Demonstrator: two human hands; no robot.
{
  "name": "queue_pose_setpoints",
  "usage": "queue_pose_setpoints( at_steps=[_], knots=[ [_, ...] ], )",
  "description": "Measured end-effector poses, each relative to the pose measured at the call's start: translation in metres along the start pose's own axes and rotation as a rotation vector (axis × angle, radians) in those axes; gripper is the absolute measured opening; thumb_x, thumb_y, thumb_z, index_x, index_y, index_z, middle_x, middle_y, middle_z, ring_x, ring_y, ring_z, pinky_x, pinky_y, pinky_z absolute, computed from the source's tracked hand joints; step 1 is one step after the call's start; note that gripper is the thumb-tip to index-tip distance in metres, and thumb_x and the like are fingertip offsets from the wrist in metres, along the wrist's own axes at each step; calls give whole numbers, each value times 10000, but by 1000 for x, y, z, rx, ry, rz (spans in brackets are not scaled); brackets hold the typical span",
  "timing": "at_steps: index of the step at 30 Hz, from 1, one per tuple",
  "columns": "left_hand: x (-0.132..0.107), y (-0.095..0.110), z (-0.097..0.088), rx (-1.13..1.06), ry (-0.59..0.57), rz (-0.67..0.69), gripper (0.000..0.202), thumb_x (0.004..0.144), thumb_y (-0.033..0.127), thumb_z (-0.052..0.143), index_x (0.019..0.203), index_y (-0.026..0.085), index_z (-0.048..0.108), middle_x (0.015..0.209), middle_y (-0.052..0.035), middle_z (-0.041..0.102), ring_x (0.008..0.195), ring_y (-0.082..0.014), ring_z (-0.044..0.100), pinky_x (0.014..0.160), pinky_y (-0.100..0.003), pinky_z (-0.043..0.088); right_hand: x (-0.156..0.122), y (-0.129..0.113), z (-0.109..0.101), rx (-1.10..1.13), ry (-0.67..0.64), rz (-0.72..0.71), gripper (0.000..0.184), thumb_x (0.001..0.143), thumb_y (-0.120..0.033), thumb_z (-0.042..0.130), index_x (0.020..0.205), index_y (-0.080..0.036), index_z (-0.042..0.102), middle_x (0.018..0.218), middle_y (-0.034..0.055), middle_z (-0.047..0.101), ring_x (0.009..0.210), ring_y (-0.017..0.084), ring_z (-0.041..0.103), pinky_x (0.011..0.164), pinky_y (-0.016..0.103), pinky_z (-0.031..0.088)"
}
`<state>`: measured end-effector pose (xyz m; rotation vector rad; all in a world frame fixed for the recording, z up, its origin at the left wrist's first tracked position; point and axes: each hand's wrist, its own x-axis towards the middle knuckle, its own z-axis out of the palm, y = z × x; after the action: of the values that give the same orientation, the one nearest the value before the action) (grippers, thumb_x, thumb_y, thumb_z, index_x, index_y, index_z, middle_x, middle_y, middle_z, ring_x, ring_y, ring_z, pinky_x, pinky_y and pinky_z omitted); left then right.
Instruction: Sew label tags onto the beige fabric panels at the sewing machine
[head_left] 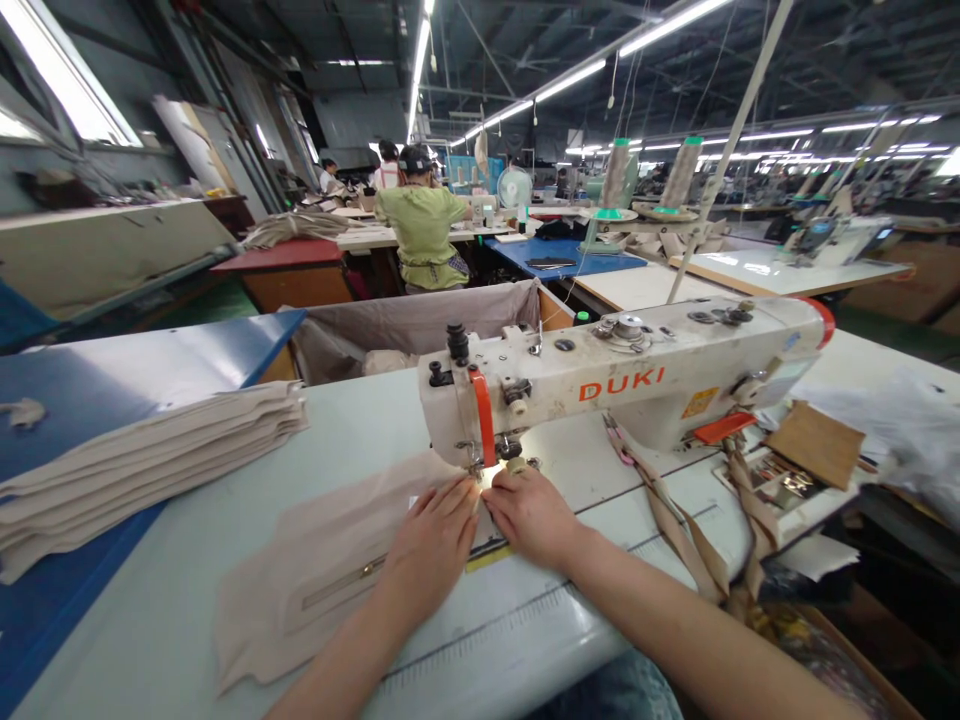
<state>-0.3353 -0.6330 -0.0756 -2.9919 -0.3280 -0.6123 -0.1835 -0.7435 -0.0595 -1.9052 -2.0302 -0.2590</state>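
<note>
A beige fabric panel (pixel 330 525) with a zipper (pixel 341 582) set in it lies on the sewing machine table, its right end at the needle area of the white sewing machine (pixel 622 370). My left hand (pixel 435 545) rests flat on the panel, fingers stretched together toward the presser foot (pixel 478 472). Just right of the foot, my right hand (pixel 534 515) has its fingers bent and pressed together, its thumb side close to my left fingertips. Whatever lies between the right fingers is hidden. A small lamp lights this spot.
Stacked beige fabric pieces (pixel 150 460) lie at the left on a blue surface. Fabric straps (pixel 675 530) and scissors with pink handles (pixel 619 445) are right of the machine, near a tray of small metal parts (pixel 787 485). Behind stands a cloth-lined bin (pixel 405 315); a person (pixel 424 225) works beyond.
</note>
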Motion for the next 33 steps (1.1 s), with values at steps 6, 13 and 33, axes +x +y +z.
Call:
queue_pose_setpoints(
  at_steps=[6,13,33],
  knots=[
    [7,-8,-1,-41,10,-29,382,975,263,358,1231,173,626,1227,-117,676,1156,-253,614,981,-418,487,1,-1,-4,-12,-8,9,216,952,-189,487,800,-167,638,830,54,635,830,191,539,769,314,390],
    [12,-11,1,-42,-5,-39,393,982,284,335,1198,144,632,1208,-146,678,1165,-271,605,982,-446,484,0,0,-6,-5,-16,23,186,933,-183,513,806,-171,649,841,50,645,812,181,534,768,300,398],
    [-165,4,-56,120,-218,-200,983,719,603,678,1531,238,260,1508,-140,409,1333,-350,455,1077,-465,386,-15,-2,-1,160,190,-83,230,939,-153,471,872,-181,689,810,70,658,818,200,562,778,328,474]
  ],
)
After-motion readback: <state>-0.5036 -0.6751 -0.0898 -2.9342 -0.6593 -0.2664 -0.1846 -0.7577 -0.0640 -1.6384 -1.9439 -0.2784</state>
